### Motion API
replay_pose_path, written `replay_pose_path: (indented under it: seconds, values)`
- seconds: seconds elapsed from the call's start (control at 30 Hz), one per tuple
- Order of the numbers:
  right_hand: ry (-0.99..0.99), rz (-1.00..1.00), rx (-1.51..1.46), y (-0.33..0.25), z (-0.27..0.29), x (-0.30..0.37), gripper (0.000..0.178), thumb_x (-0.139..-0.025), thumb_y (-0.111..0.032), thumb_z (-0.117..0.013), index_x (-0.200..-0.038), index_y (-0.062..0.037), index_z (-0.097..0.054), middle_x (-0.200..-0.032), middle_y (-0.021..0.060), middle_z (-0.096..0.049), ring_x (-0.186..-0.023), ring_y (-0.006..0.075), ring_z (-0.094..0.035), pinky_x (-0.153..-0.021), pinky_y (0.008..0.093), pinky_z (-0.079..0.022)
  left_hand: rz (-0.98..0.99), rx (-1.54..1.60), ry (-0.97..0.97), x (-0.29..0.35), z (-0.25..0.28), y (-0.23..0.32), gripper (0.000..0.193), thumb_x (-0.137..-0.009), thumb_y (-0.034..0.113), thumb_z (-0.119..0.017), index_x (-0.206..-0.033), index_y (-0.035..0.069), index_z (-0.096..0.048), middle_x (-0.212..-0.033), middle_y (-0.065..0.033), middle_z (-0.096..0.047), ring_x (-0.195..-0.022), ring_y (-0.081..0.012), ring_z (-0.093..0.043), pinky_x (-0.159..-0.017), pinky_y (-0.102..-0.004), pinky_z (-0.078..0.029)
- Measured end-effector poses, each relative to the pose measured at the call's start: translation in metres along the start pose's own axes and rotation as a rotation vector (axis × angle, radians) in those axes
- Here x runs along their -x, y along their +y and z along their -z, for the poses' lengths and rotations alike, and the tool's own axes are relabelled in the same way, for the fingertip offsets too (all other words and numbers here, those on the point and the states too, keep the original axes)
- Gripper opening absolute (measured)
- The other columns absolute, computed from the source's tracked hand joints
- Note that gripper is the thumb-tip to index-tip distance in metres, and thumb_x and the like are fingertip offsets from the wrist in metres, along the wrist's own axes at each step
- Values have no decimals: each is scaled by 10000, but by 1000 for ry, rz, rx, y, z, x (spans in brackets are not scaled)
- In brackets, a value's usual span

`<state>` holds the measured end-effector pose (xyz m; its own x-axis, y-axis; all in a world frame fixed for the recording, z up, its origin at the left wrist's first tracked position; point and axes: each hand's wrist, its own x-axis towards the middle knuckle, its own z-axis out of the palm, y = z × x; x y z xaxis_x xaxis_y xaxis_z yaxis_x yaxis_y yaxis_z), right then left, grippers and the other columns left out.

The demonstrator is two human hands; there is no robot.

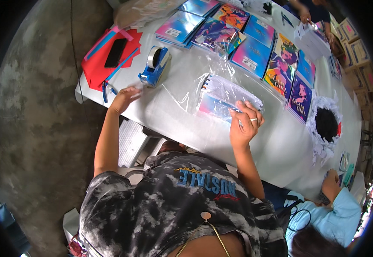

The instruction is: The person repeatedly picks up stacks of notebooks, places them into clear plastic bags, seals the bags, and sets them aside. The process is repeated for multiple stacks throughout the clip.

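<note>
A spiral notebook with a blue-pink cover lies in a clear plastic sleeve in front of me, with white pages showing. My right hand, wearing a ring, has its fingers bent over the near right corner of notebook and sleeve. At the table's left edge, my left hand has its fingers drawn together; a whitish, see-through scrap shows at their tips, too small to name. Just beyond that hand stands a blue tape dispenser with a roll of tape.
Rows of colourful notebooks fill the far side. A black phone rests on red sheets; scissors lie nearby. At right sits a ring of crumpled white paper. Other people work at far right and near right.
</note>
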<state>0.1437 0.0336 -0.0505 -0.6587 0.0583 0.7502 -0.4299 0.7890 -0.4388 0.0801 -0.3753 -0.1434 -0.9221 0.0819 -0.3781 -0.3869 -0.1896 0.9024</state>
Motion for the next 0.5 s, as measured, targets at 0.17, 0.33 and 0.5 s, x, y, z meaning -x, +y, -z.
replay_pose_path:
  seconds: [0.17,0.33,0.5]
  values:
    - [-6,-5,-14,3,-3,1,195,-608,-1,-720,-656,-161,-620,-946,-40,-655,-964,163,-577,-863,304,-306,-510,-545,856,-14,-62,48,270,-873,240,-587,-843,-13,-675,-674,-66,-646,-539,-109,-542,-521,-253,-434]
    - [-15,-25,8,6,-1,1,178,-621,-6,-691,-653,-164,-616,-942,-53,-646,-986,157,-564,-855,307,-302,-236,-130,-110,85,-273,73,345,-900,241,-497,-648,20,-582,-593,-72,-600,-379,-98,-455,-354,-227,-351]
    - [-168,-106,-15,10,12,3,619,-631,-65,-695,-1203,-169,-485,-1073,26,-586,-981,225,-531,-867,380,-298,77,-197,-56,73,-287,2,356,-829,362,-649,-645,60,-604,-483,-3,-510,-374,-47,-407,-360,-178,-305]
